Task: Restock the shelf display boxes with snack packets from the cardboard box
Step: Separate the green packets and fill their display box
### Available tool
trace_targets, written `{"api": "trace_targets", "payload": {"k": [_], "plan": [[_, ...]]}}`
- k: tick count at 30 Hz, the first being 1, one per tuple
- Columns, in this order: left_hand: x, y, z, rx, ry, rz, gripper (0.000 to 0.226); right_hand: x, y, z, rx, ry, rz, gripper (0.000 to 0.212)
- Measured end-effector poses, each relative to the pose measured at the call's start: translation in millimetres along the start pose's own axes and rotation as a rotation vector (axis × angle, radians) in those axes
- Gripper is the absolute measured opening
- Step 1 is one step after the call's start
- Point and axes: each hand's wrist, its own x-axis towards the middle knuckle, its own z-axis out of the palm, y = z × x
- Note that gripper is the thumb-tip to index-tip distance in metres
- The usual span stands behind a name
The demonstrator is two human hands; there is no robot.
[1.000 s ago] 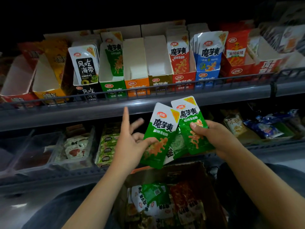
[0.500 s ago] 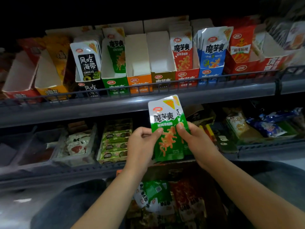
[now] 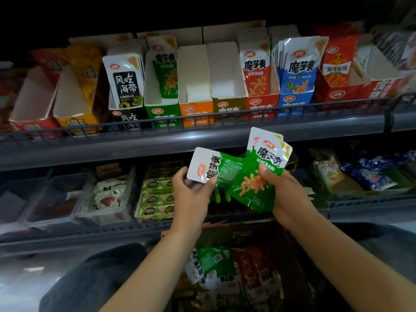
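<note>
Green packets [image 3: 252, 188] fanned below shelf rail: my left hand [image 3: 191, 199] pinches one sideways, right hand [image 3: 286, 194] grips approx two upright. Sorting step; next, square stack & slot into green display box [image 3: 163, 113].

Readable print on the packets I see

"魔芋爽" on the green packet [image 3: 267, 163] in my right grip; above, "风吃海带" on the black-and-white packet [image 3: 126, 83], "麻辣麻辣" on the red packet [image 3: 336, 64].

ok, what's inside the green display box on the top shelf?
The green display box holds green packets standing upright at its back; the front is bare. How many stand behind the first is hidden.
</note>
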Motion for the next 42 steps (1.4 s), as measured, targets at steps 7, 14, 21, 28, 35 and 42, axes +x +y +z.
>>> {"api": "trace_targets", "payload": {"k": [7, 14, 21, 28, 35, 42], "plan": [[12, 3, 1, -0.398, -0.061, -0.238, 0.008, -3, 4, 0, -0.067, 0.034, -0.004, 0.016], [17, 5, -6, -0.308, 0.018, -0.187, 0.013, -7, -7, -6, -0.087, -0.146, 0.045, 0.024], [10, 0, -3, -0.071, 0.009, -0.183, 0.047, -12, 7, 5, -0.094, -0.190, 0.076, 0.025], [1, 7, 4, -0.003, -0.143, -0.134, 0.073, -14, 3, 8, -0.020, -0.208, 0.122, 0.022], [5, 6, 5, -0.014, -0.149, -0.124, 0.064, -12, -4, 3, -0.061, -0.123, 0.041, 0.021], [2, 17, 7, -0.143, -0.192, -0.334, 0.057, -12, -11, -2, -0.129, -0.138, 0.011, 0.023]]}}
